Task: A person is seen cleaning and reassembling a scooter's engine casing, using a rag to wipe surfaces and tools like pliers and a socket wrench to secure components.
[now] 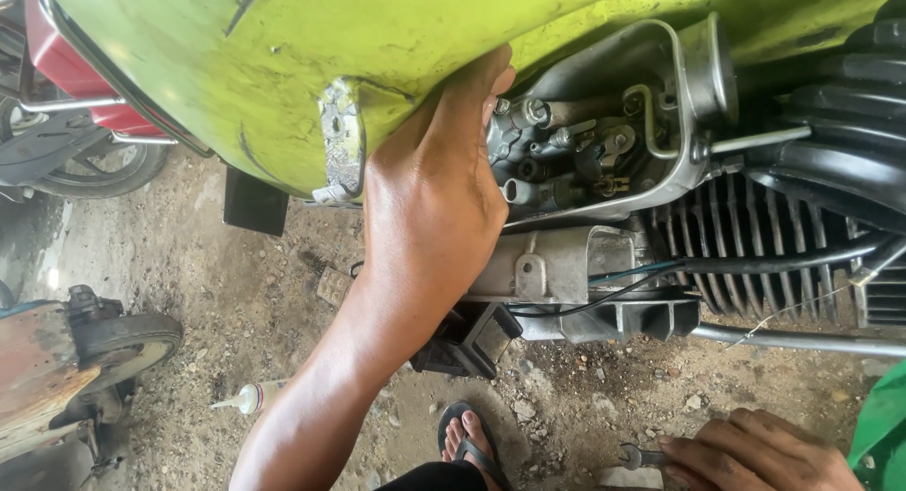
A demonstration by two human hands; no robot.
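Lime-green scooter bodywork (283, 57) fills the far side, its exposed carburettor (576, 151) and finned engine (755, 246) at right. The left hand (429, 199) lies flat against the panel edge, fingers straight and holding nothing, touching the carburettor's left side. At near right, the right hand (755, 449) closes its grip on a spanner (642, 456) on the dirt floor (236, 302). A slip could scrape fingers on the chipped panel edge.

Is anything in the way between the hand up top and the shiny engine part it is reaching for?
No, nothing visible blocks it. The left hand already has its fingertips against the carburetor, under the edge of the green body panel. The right hand is low down, holding a wrench near the ground.
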